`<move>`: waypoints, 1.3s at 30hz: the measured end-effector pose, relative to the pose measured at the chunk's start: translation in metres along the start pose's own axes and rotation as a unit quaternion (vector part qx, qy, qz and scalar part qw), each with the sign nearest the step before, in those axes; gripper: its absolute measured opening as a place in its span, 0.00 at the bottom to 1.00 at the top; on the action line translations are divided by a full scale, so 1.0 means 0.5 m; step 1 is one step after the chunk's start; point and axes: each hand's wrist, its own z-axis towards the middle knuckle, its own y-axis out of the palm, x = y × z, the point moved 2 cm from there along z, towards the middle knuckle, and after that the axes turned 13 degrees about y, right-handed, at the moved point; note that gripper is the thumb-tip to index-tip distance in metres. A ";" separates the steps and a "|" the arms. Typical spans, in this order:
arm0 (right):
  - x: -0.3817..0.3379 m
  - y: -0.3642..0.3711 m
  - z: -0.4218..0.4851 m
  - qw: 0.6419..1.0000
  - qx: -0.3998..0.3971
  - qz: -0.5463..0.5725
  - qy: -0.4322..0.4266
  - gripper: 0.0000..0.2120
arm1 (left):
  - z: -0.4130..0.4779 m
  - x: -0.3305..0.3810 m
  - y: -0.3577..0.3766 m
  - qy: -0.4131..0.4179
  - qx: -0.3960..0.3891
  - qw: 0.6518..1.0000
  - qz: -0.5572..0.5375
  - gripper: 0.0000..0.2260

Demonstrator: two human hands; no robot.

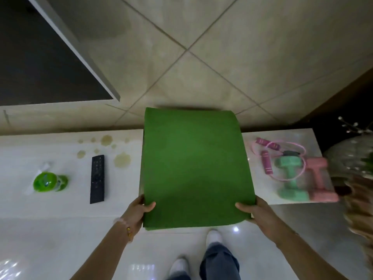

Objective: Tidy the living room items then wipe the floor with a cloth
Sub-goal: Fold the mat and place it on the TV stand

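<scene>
A large green cushion (193,166) fills the middle of the head view, held flat above the glossy white floor. My left hand (139,211) grips its near left corner, thumb on top. My right hand (256,211) grips the near right corner the same way. On the floor to the left lie a black remote (97,179) and a green bottle (50,181) on its side, with several yellowish spill spots (113,152) just beyond them. To the right sit a green dumbbell (290,178), a pink dumbbell (321,180) and a pink skipping rope (268,156).
A dark panel with a white edge (84,57) stands at the upper left against a beige tiled surface (222,47). A glass vase with twigs (351,154) and something tan and fuzzy (361,209) crowd the right edge. My feet (201,251) stand just below the cushion.
</scene>
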 end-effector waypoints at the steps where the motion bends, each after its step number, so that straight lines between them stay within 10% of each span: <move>1: 0.006 -0.002 0.028 1.000 0.002 -0.004 0.008 0.20 | 0.020 -0.010 0.006 -0.001 0.005 1.000 0.000 0.21; 39: 0.064 0.025 0.231 0.987 0.131 -0.094 -0.021 0.25 | 0.165 -0.117 -0.002 0.118 0.078 0.964 0.224 0.19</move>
